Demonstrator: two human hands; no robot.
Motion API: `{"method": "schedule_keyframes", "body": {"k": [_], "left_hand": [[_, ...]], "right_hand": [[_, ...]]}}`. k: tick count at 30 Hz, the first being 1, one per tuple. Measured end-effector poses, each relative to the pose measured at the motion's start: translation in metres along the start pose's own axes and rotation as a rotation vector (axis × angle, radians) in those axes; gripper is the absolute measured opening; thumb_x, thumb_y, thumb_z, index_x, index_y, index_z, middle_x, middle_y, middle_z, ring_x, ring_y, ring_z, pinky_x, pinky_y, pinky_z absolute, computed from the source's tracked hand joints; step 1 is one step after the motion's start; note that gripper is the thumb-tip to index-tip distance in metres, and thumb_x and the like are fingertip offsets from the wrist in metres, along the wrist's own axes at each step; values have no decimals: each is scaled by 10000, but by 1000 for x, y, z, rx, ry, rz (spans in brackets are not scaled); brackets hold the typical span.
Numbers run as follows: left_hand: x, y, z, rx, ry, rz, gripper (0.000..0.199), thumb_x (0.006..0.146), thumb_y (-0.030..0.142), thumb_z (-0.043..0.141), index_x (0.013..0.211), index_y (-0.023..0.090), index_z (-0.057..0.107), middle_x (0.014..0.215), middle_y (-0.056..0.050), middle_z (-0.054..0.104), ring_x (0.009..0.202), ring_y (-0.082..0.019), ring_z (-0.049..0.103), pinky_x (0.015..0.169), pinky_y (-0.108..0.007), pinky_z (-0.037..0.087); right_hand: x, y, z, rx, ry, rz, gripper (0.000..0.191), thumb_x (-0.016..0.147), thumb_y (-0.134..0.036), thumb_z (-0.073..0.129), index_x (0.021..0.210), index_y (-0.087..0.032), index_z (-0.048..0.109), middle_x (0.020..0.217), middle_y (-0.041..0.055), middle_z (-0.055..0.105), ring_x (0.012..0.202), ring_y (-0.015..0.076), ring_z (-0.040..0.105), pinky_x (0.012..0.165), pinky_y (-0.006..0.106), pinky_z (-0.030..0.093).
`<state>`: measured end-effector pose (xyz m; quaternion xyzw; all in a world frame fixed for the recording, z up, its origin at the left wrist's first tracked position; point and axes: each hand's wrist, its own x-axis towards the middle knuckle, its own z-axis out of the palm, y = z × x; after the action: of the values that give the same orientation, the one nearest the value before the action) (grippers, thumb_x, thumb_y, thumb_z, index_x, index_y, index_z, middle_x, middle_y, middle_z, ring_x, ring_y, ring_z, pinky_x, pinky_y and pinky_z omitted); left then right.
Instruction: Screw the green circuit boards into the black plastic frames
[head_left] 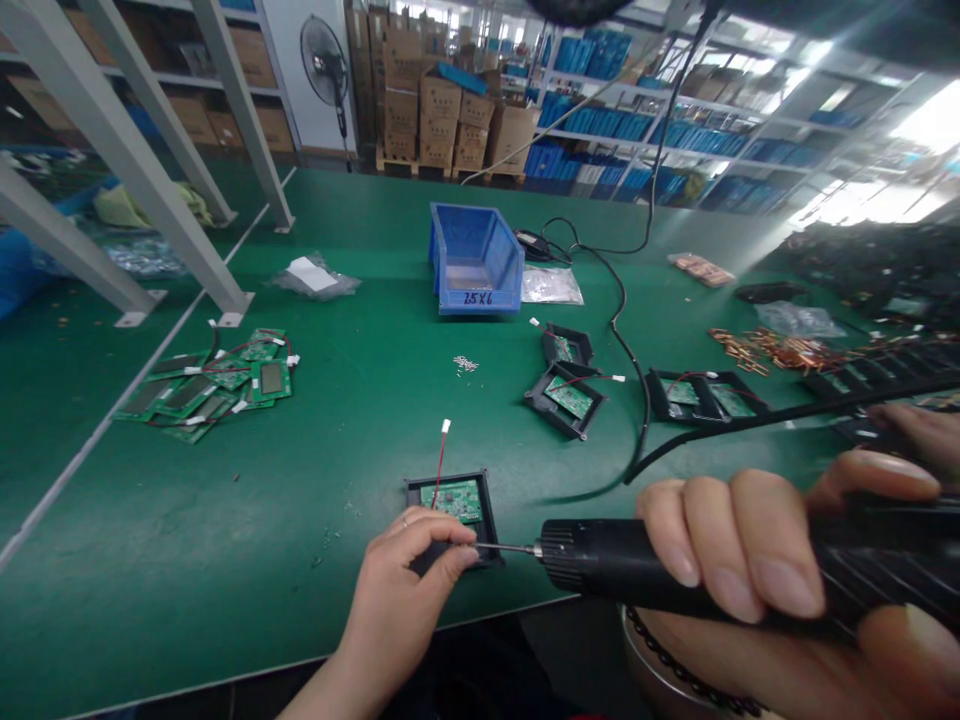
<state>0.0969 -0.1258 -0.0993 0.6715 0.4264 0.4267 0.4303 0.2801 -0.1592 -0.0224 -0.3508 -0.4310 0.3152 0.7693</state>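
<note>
blue bin (475, 262), circuit board pile (210, 384), fan (324, 62)

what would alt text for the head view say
The right hand grips a black electric screwdriver, its bit at a black frame with a green circuit board steadied by the left hand on a green table.

The blue bin (475, 262) bears a handwritten label, "25X6".

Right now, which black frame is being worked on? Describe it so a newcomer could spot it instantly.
Start at the blue bin at mid-table on the green bench, then come straight toward the near edge. The black frame sits there alone, with a green board inside and a red wire running up from it. Unlike the other frames to the right, the left hand pinches it and the electric screwdriver tip meets it.
</note>
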Motion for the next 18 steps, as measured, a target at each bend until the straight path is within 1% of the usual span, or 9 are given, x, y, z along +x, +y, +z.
{"method": "schedule_keyframes", "body": {"k": [2,3,5,8,12,14,15,17,18], "left_hand": [[0,-2,0,22,5,30,105,796,220,626,733,274,691,721,74,673,688,-88,631,684,-176,492],[0,-2,0,32,10,43,109,806,229,622,736,274,692,724,75,674,689,-87,633,683,-175,494],[0,-3,0,51,16,62,116,826,250,616,740,272,690,727,75,674,686,-86,635,679,-174,500],[0,-3,0,84,23,97,148,859,291,599,743,265,688,721,71,673,674,-88,638,675,-178,514],[0,-5,1,157,-4,175,209,908,324,540,776,247,682,735,48,678,683,-101,645,657,-197,539],[0,-10,1,247,1,261,207,921,354,511,899,229,674,820,12,692,754,-129,653,689,-241,563],[1,-14,1,314,13,318,221,923,362,499,968,215,658,877,-13,694,808,-151,652,723,-282,572],[2,-22,1,481,30,410,226,917,335,505,1043,194,629,1011,-63,672,951,-215,623,802,-398,569],[3,-26,2,564,22,430,200,906,300,524,1037,191,629,1079,-80,648,1025,-251,592,834,-458,555]], "right_hand": [[0,0,0,178,-49,-27,319,774,-340,660,1063,-300,531,499,-83,487,326,94,411,316,267,340],[0,1,0,238,-73,-37,317,777,-304,666,1061,-278,528,540,-76,532,351,92,445,330,263,363],[0,1,-1,279,-109,-38,347,773,-297,690,1072,-271,517,590,-74,581,379,90,483,342,260,386],[0,2,-1,282,-108,-37,369,761,-313,715,1068,-274,514,606,-74,601,387,93,497,336,267,389],[0,0,0,220,-79,-19,355,763,-325,710,1062,-292,522,554,-83,548,365,96,457,331,277,371],[0,-2,2,160,-70,-2,327,775,-315,691,1060,-298,532,540,-79,522,376,104,453,353,284,377],[-1,-2,4,126,-78,3,313,786,-299,674,1066,-296,535,549,-72,524,395,108,465,376,287,390],[-1,-1,8,55,-92,-5,310,807,-268,645,1097,-284,533,583,-54,539,441,115,487,433,295,419],[-2,0,10,13,-107,-13,317,816,-260,636,1114,-275,529,598,-46,541,462,119,493,460,300,430]]}}
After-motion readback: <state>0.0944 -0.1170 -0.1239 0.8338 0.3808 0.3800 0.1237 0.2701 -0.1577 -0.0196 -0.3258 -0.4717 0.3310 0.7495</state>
